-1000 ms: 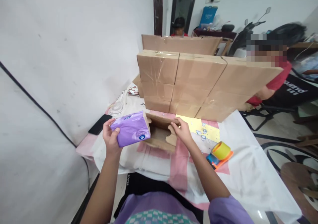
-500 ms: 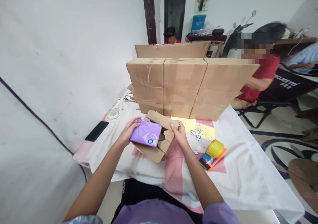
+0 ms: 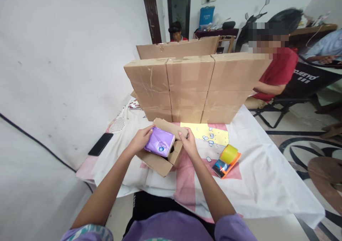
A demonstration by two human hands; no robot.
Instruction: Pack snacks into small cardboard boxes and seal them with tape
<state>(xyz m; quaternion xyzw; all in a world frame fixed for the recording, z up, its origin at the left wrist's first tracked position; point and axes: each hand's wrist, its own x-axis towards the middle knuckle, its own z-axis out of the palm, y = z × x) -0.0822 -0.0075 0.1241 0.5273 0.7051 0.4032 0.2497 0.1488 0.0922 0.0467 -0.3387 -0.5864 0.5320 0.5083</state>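
Observation:
A purple tissue pack (image 3: 159,142) lies tilted in the mouth of an opened cardboard box (image 3: 157,163), whose flaps stand outward. My left hand (image 3: 140,138) is closed on the pack's left end. With fingers and thumb, my right hand (image 3: 189,141) pinches the box's far flap at its right corner. Part of the box's inside shows dark to the right of the pack; the rest is hidden under it. To the right, a yellow tape roll (image 3: 229,153) rests on an orange-and-blue tape dispenser (image 3: 223,167).
Stacked taped cartons (image 3: 189,87) form a wall behind the box. A black phone (image 3: 100,144) lies at the table's left edge by the white wall (image 3: 66,73). A person in red (image 3: 280,68) sits at the right; another is beyond the cartons.
The purple tissue pack has gone lower and slightly right, deeper into the box's opening. My left hand has moved with it. The camera view has shifted a little.

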